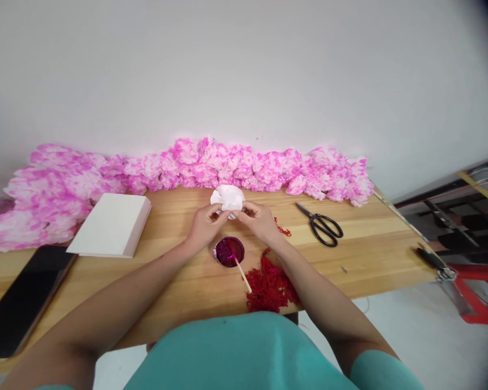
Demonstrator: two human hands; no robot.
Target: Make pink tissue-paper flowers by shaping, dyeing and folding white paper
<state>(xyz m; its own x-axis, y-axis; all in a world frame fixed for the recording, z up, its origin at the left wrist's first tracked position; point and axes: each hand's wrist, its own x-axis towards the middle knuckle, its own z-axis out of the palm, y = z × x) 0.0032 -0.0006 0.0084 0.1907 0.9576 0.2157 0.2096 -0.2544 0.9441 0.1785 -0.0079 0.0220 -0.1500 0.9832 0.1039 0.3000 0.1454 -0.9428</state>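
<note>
Between my two hands is a white, ruffled paper flower (228, 196), held up over the table. My left hand (207, 221) pinches its lower left edge with thumb and finger. On the other side my right hand (258, 219) grips the lower right edge, and the two thumbs nearly meet. Just below the hands stands a small round dish of purple-magenta dye (229, 252) with a thin pale stick (243, 275) leaning out of it. A tangled heap of red yarn (268, 284) lies beside the dish, partly under my right forearm.
Pink-and-white paper flowers (236, 165) line the back of the wooden table (179, 216) along the wall. Black-handled scissors (320, 223) lie to the right. At left are a stack of white paper (113, 222) and a black phone (26, 298). A red stool (482, 292) stands beyond the right edge.
</note>
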